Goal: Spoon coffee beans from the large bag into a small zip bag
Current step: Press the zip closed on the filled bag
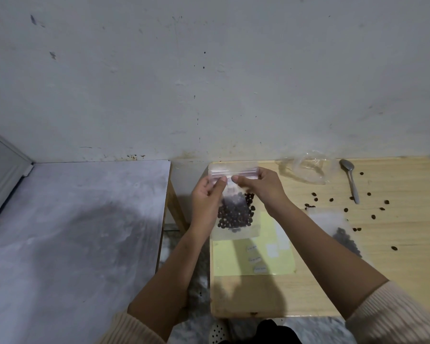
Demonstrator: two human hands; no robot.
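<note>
While my left hand (206, 198) and right hand (261, 187) each pinch the zip strip (245, 172) of the small zip bag (236, 234), held upright over the surface (395, 256), I judge any unsealed gap could spill beans (235, 214) if it tips.

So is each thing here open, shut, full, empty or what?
small clear zip bag: held upright, partly full of beans; sealed or not, cannot tell
left hand: pinches the bag's zip strip
right hand: pinches the zip strip too
grey metal spoon: lying empty on the pale wooden table
crumpled clear plastic bag: lying, looks empty
frosted flat bag: lying flat, some beans inside
loose dark coffee beans: scattered on the table
</note>
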